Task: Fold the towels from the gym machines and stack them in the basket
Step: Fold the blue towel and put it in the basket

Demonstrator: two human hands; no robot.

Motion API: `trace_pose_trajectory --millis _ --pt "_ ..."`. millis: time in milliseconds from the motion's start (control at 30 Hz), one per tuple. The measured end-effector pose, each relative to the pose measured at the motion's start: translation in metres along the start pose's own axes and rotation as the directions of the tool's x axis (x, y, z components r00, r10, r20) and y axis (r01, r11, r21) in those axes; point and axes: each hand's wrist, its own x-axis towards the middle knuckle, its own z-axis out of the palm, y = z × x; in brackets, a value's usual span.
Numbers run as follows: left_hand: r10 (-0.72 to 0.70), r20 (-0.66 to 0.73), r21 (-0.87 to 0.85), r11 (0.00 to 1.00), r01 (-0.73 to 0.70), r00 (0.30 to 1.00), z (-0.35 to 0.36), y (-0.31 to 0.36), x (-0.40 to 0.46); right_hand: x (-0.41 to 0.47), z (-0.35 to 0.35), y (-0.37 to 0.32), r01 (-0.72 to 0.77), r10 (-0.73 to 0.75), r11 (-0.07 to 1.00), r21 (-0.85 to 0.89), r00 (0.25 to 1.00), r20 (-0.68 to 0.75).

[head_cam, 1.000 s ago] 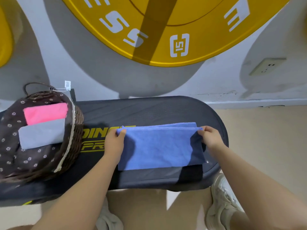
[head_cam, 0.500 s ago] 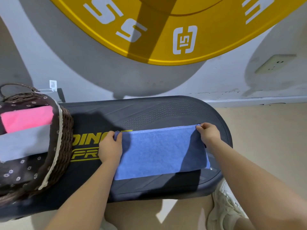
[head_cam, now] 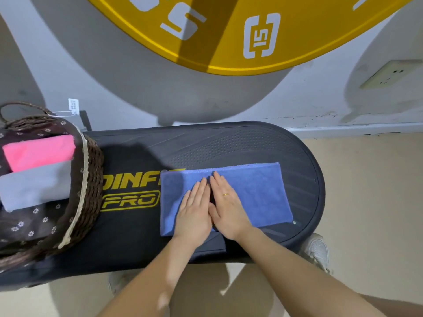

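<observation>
Starting at the left edge, a brown wicker basket [head_cam: 91, 177] with a dark floral fabric liner sits on the black machine platform [head_cam: 229, 143]. Inside the basket, a folded pink towel [head_cam: 39, 152] lies toward the far side, and a folded grey towel [head_cam: 34, 186] lies just in front of it, overlapping its near edge. A white tag [head_cam: 73, 106] hangs from the basket handle. Yellow lettering [head_cam: 130, 191] is printed on the platform surface between the basket and the blue towel [head_cam: 258, 193].

The blue towel lies flat on the platform, folded into a rectangle, partly covering the end of the lettering. The left hand [head_cam: 194, 213] rests palm down on the towel, fingers extended and together, gripping nothing. The right hand [head_cam: 229, 209] lies directly beside it, touching it, also flat and palm down with fingers extended; a ring is visible on one finger.

To the far right, a white shoe [head_cam: 318, 250] stands on the beige floor beside the platform edge.
</observation>
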Motion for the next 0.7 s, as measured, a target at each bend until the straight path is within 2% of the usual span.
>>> trace_pose_trajectory --millis 133,267,400,467,567,633,700 --pt "-0.004 0.035 0.167 0.986 -0.002 0.999 0.003 -0.035 -0.010 -0.018 -0.003 0.019 -0.143 0.146 0.973 -0.182 0.989 0.003" --pt "-0.057 0.063 0.209 0.977 0.043 0.996 -0.007 -0.056 -0.020 -0.045 -0.022 0.053 -0.346 0.345 0.885 -0.312 0.937 -0.061" --pt "-0.087 0.049 0.207 0.976 0.075 0.995 -0.012 -0.052 -0.023 -0.065 -0.045 0.083 -0.496 0.499 0.816 -0.299 0.864 -0.072" --pt "-0.096 0.034 0.187 0.978 0.088 0.995 -0.014 -0.041 -0.021 -0.065 -0.056 0.082 -0.514 0.510 0.821 -0.247 0.856 -0.087" --pt "-0.022 0.009 0.160 0.987 0.020 1.000 -0.017 -0.022 -0.014 -0.057 -0.066 0.068 -0.515 0.492 0.852 -0.091 0.848 -0.199" --pt "0.043 0.016 0.120 0.992 -0.045 0.999 -0.021 -0.010 -0.007 -0.048 -0.070 0.058 -0.571 0.577 0.815 0.100 0.784 -0.227" --pt "0.112 0.008 0.094 0.989 -0.113 0.994 -0.024 0.005 0.000 -0.039 -0.072 0.055 -0.624 0.682 0.727 0.286 0.703 -0.202"
